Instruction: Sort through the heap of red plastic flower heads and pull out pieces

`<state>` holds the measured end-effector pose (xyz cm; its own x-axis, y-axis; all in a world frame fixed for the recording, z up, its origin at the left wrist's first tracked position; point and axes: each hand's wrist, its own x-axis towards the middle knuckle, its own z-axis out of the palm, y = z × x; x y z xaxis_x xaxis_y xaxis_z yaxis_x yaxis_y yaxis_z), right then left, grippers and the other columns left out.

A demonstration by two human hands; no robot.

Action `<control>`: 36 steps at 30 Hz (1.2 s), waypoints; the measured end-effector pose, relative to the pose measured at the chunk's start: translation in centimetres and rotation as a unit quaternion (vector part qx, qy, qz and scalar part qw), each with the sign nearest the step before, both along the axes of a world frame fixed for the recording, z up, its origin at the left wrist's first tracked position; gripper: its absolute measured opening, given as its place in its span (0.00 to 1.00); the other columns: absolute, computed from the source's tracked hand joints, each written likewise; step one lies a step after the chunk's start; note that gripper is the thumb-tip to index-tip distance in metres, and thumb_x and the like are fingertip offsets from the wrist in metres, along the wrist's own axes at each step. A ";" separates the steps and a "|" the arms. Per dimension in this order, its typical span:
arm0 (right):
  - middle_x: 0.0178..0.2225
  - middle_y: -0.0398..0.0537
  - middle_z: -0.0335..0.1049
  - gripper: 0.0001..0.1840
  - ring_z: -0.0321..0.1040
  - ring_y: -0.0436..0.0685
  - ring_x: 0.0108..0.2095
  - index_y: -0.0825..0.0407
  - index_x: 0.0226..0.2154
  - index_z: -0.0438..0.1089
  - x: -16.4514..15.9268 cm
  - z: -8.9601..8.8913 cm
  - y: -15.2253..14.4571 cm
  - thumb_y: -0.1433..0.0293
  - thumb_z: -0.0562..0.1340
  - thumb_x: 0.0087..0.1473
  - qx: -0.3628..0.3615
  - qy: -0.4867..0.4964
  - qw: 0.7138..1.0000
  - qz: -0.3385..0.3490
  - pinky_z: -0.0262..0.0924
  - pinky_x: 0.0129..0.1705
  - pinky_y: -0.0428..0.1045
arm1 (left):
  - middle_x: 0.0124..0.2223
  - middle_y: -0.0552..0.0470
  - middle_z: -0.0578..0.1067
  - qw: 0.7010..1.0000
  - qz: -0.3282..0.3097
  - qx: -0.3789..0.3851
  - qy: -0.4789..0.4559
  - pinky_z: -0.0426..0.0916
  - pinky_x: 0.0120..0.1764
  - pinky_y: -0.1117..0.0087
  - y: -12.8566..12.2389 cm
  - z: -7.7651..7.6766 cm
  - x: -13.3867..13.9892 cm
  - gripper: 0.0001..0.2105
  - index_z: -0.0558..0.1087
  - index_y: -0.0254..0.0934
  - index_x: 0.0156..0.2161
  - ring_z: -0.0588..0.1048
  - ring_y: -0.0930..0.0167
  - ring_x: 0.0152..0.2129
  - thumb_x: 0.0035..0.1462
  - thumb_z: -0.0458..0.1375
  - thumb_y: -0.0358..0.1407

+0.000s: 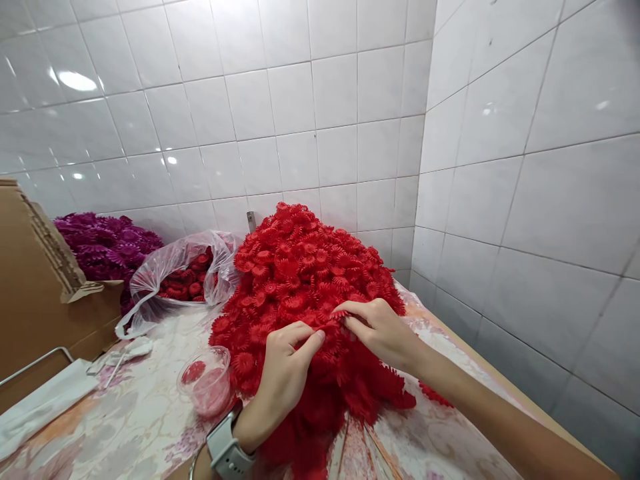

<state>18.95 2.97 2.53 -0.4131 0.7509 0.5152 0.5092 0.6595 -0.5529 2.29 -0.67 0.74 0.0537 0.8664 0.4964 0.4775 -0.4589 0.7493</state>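
A tall heap of red artificial flowers (pixel 300 267) with fringed petals rises on the table. Close in front of it, my left hand (pixel 287 367) pinches a red petal piece (pixel 324 328) between thumb and fingers. To its right, my right hand (pixel 383 333) grips the edge of a red fringed flower (pixel 341 315) with thumb and forefinger. The two hands are a short gap apart, and whether they hold one piece or two I cannot tell. More red flowers hang below, partly behind my left wrist.
A clear plastic tub (pixel 207 383) with red bits stands left of my left hand. Behind it lie a plastic bag (pixel 145 277) of dark red flowers and a purple flower pile (pixel 107 243). A cardboard box (pixel 35 267) stands far left. Tiled walls (pixel 340 93) close off the back and right.
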 end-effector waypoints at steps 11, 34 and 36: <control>0.25 0.44 0.69 0.12 0.67 0.53 0.28 0.53 0.34 0.67 0.7 0.3 0.4 0.65 0.52 0.52 -0.111 0.220 0.968 -0.040 0.59 0.33 0.48 | 0.18 0.61 0.57 0.993 0.106 0.018 -0.055 0.53 0.22 0.76 1.5 0.3 -1.7 0.17 0.57 0.37 0.19 0.57 0.77 0.17 0.45 0.57 0.45; 0.17 0.38 0.62 0.15 0.59 0.45 0.14 0.55 0.32 0.66 -1.8 -1.6 -1.2 0.60 0.55 0.52 -0.268 0.179 0.938 0.125 0.55 0.16 0.41 | 0.32 0.52 0.75 0.989 -0.002 0.134 0.065 0.66 0.35 0.72 1.0 -0.6 -1.3 0.06 0.73 0.37 0.33 0.73 0.72 0.30 0.53 0.54 0.32; 0.17 0.38 0.62 0.14 0.58 0.45 0.15 0.54 0.40 0.66 -1.3 -1.2 -1.0 0.63 0.54 0.53 -0.242 0.155 0.951 0.110 0.56 0.19 0.42 | 0.32 0.52 0.74 0.991 0.029 0.110 0.073 0.66 0.35 0.71 1.2 -0.3 -1.6 0.06 0.72 0.37 0.31 0.72 0.71 0.30 0.54 0.52 0.33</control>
